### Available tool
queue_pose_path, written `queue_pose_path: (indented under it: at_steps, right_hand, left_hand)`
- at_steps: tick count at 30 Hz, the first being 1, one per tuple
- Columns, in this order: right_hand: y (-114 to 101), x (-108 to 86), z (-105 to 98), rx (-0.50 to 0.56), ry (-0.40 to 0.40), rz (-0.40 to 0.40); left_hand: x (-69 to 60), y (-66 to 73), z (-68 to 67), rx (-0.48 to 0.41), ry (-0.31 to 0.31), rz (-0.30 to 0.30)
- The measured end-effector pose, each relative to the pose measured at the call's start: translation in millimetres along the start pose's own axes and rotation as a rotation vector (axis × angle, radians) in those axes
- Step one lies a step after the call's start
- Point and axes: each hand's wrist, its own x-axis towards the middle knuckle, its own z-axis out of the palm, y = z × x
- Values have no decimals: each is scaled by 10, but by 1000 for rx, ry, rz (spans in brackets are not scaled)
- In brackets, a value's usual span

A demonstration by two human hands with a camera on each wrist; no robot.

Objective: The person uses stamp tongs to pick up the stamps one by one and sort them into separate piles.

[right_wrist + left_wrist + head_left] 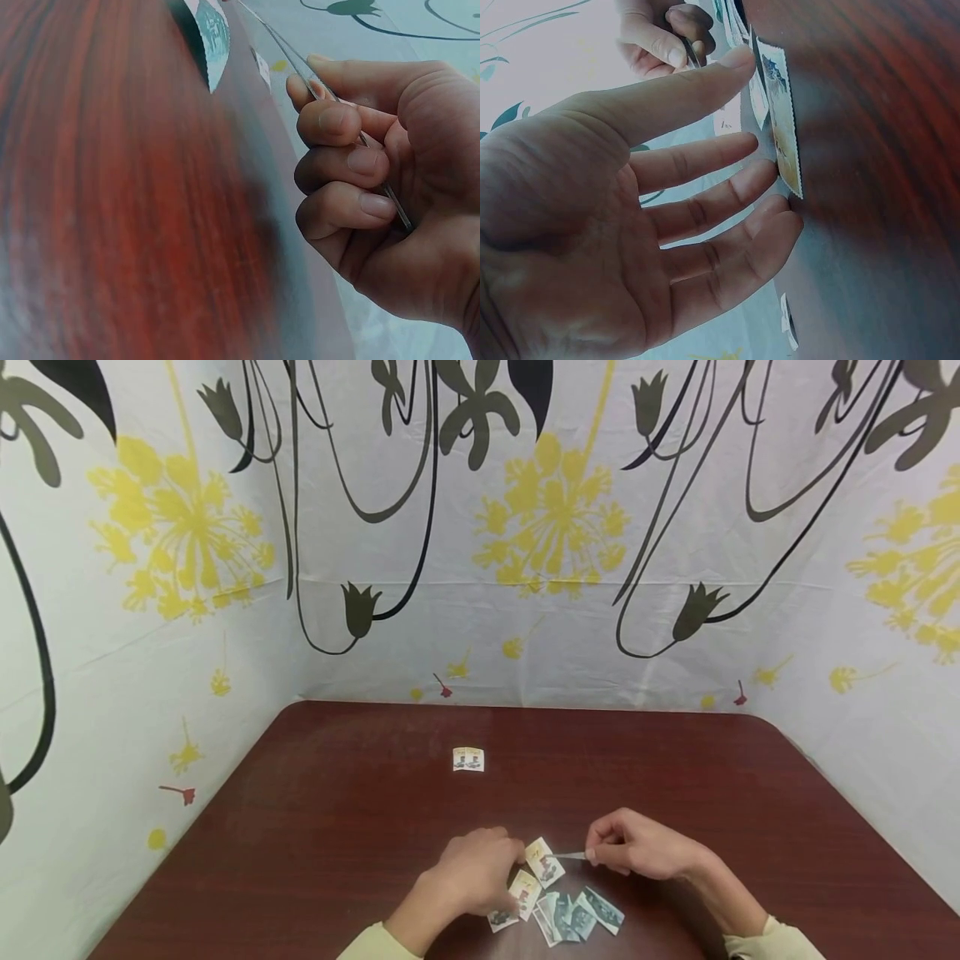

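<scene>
My right hand (pixel 637 845) pinches metal tweezers (pixel 279 45) between thumb and curled fingers; their back end lies against the palm. In the head view the tweezers' tips reach the upper cream-and-yellow postage stamp (pixel 542 865); whether they grip it I cannot tell. Beside it, my left hand (pixel 477 870) hovers low over the stamps with fingers spread and slightly bent, holding nothing. Under and next to it lie another yellowish stamp (pixel 526 893) and a partly covered one (pixel 503 921). Several blue-green stamps (pixel 603 911) overlap just to the right.
A joined pair of pale stamps (pixel 468 759) lies farther back on the dark red-brown wooden table (pixel 360 793). Patterned white cloth (pixel 525 635) with yellow flowers and dark stems hangs around the back and sides.
</scene>
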Motion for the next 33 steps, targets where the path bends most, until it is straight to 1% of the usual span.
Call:
queue_pose_path:
  at_steps: [5,12,21,28,33]
  right_hand:
    - [19,-5,-1,-9,39,-8]
    - [38,4,14,-8,103,10]
    - [53,22,31,2,124,6]
    - [55,31,39,9,163,-6]
    - [64,29,40,-9,193,-9]
  left_hand:
    - [-6,-8,-11,-14,-5,4]
    - [-12,-8,-9,5,9,22]
    - [-10,-3,5,27,10,23]
    - [-11,-1,29,28,8,14]
    - [-5,-4,39,35,16,16]
